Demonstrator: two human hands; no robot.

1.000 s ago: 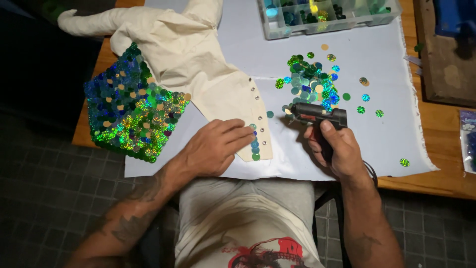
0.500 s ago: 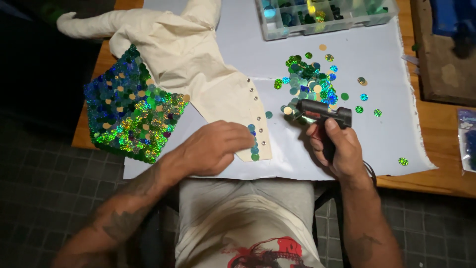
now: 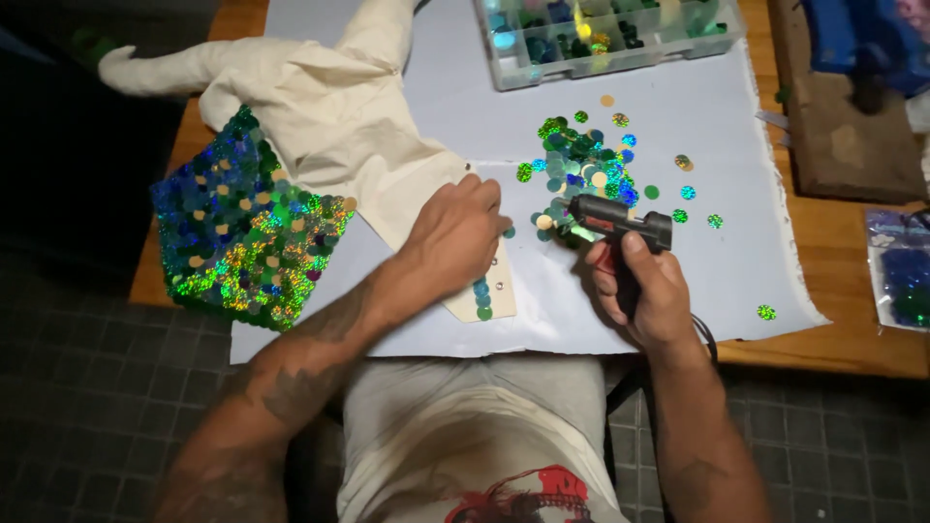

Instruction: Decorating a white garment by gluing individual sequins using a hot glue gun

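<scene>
My right hand [image 3: 643, 292] grips a black hot glue gun [image 3: 616, 221], nozzle pointing left at the edge of a loose pile of green and blue sequins [image 3: 585, 167]. My left hand [image 3: 451, 238] lies fingers down on a cream fabric piece [image 3: 329, 116], pressing on its lower strip. A few green sequins [image 3: 482, 298] are stuck near that strip's tip, just below my fingers. One limb of the fabric piece is covered in shiny blue-green sequins [image 3: 240, 225]. Everything lies on a white paper sheet [image 3: 697, 281].
A clear compartment box [image 3: 601, 37] of sequins stands at the back of the wooden table [image 3: 833, 339]. A brown wooden board [image 3: 841, 116] lies at the right, a plastic bag of blue sequins [image 3: 903, 271] at the far right. Dark tiled floor surrounds the table.
My left hand has slid up along the fabric strip toward the sequin pile. The glue gun has shifted slightly left and down, its nozzle nearer the pile's edge.
</scene>
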